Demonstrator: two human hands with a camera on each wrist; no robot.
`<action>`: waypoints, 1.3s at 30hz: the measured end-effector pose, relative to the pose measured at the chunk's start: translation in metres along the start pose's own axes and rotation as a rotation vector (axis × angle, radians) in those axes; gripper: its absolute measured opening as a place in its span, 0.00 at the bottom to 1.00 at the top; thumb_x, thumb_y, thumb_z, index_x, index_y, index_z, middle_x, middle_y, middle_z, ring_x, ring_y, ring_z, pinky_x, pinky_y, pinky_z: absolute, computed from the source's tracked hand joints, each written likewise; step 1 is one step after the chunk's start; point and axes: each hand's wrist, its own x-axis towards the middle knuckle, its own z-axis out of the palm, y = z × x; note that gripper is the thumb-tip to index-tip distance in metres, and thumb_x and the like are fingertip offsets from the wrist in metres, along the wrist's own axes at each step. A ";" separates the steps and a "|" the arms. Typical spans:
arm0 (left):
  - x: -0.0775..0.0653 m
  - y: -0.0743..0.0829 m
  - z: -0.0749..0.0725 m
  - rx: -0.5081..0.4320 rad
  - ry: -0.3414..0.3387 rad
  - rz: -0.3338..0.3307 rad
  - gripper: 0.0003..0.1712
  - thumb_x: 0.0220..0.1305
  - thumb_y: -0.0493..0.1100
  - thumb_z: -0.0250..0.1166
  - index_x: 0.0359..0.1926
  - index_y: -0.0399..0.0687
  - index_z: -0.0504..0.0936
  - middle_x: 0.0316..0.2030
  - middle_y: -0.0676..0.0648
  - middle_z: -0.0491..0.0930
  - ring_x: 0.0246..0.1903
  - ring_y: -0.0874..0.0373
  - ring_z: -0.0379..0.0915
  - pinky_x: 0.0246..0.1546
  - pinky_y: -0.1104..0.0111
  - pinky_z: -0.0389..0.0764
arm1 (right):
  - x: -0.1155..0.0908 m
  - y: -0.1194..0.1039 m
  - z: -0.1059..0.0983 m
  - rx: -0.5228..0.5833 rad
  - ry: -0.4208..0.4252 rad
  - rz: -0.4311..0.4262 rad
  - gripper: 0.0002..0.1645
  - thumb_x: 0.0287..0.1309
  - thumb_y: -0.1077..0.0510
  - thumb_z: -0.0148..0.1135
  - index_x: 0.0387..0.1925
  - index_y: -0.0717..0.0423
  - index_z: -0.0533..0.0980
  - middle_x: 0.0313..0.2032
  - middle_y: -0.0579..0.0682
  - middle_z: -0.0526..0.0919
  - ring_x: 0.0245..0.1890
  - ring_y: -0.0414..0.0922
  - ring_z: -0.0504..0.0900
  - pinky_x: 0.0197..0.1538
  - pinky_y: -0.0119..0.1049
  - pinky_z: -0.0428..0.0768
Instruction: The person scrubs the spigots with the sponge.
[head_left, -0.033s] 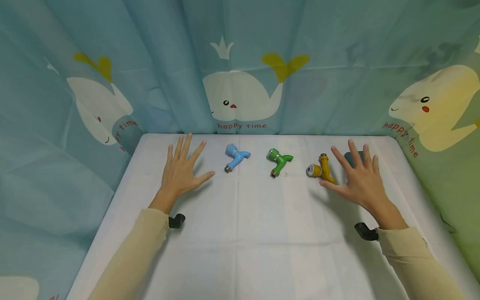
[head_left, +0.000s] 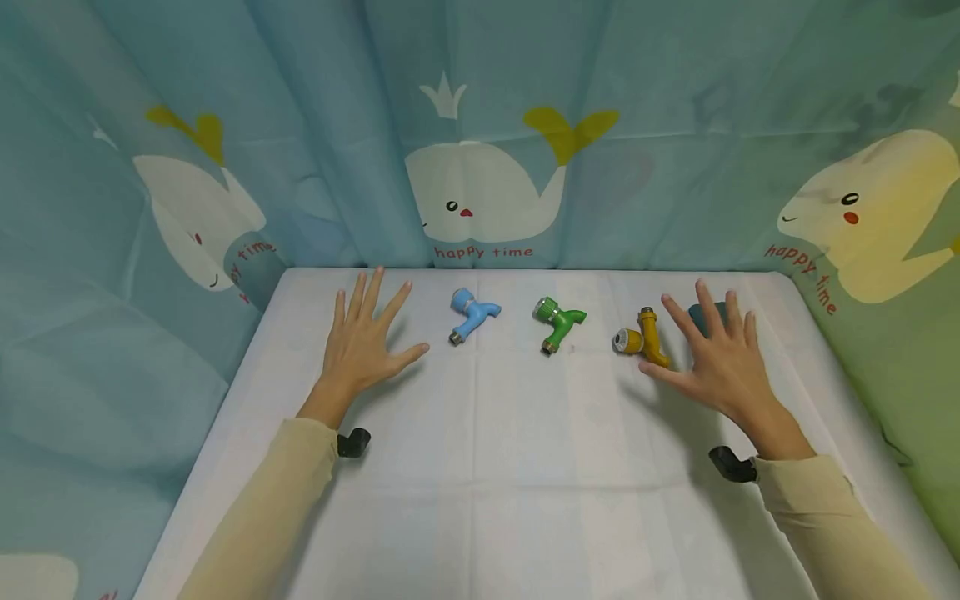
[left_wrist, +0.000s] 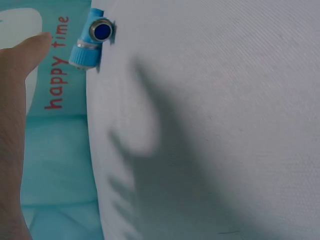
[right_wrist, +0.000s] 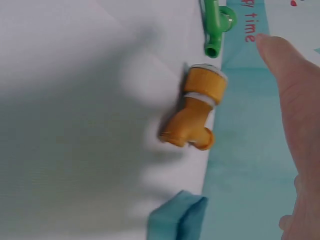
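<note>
A glossy orange tap (right_wrist: 197, 112) with a thick, pale-capped knob and a pale collar lies on white cloth (right_wrist: 170, 30) near its far edge, knob to the left. Left of it, apart, is a bright green tap (right_wrist: 214, 27), partly out of view; to the right sits a blurred teal block (right_wrist: 172, 215), also cut off. Beyond hangs a blue-green curtain (right_wrist: 250, 125) with red lettering (right_wrist: 250, 31). The right hand (right_wrist: 302, 105) extends one digit, clear of both taps.

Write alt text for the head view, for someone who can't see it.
A person's left hand and right hand hover, spread and empty, over a white table. On it, left to right, lie a blue tap, a green tap, a yellow tap and a teal object partly hidden by the right hand; a whale-print curtain hangs behind.
</note>
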 end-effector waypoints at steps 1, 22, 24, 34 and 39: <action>-0.001 0.000 0.000 -0.003 -0.002 -0.002 0.58 0.57 0.78 0.62 0.82 0.65 0.52 0.82 0.42 0.35 0.80 0.42 0.26 0.76 0.38 0.34 | -0.001 0.001 0.000 0.000 -0.004 0.004 0.65 0.46 0.28 0.74 0.81 0.40 0.55 0.81 0.63 0.43 0.75 0.78 0.39 0.68 0.80 0.39; -0.011 -0.010 0.002 0.007 0.033 -0.015 0.57 0.57 0.76 0.63 0.82 0.64 0.54 0.82 0.42 0.36 0.79 0.36 0.34 0.75 0.36 0.38 | -0.012 0.020 -0.011 0.020 -0.028 0.071 0.64 0.50 0.30 0.73 0.82 0.38 0.51 0.81 0.61 0.39 0.75 0.78 0.37 0.70 0.77 0.37; -0.010 -0.010 0.003 -0.002 0.035 -0.011 0.57 0.57 0.76 0.64 0.82 0.64 0.54 0.82 0.42 0.36 0.79 0.35 0.35 0.75 0.35 0.38 | -0.013 0.021 -0.012 0.017 -0.023 0.068 0.64 0.49 0.30 0.73 0.81 0.39 0.52 0.81 0.62 0.40 0.74 0.79 0.38 0.70 0.78 0.38; -0.010 -0.008 0.003 -0.006 0.027 -0.009 0.56 0.58 0.75 0.64 0.82 0.63 0.55 0.82 0.40 0.38 0.79 0.36 0.36 0.75 0.36 0.38 | 0.003 0.043 -0.021 0.008 -0.144 0.030 0.61 0.53 0.35 0.75 0.81 0.39 0.53 0.79 0.68 0.43 0.66 0.86 0.53 0.53 0.84 0.64; -0.010 -0.010 0.002 -0.022 0.053 0.000 0.55 0.59 0.72 0.65 0.81 0.63 0.55 0.81 0.38 0.41 0.79 0.36 0.36 0.75 0.36 0.38 | 0.025 0.060 -0.028 0.054 -0.392 0.028 0.57 0.59 0.38 0.73 0.80 0.48 0.53 0.75 0.78 0.41 0.58 0.90 0.59 0.48 0.84 0.67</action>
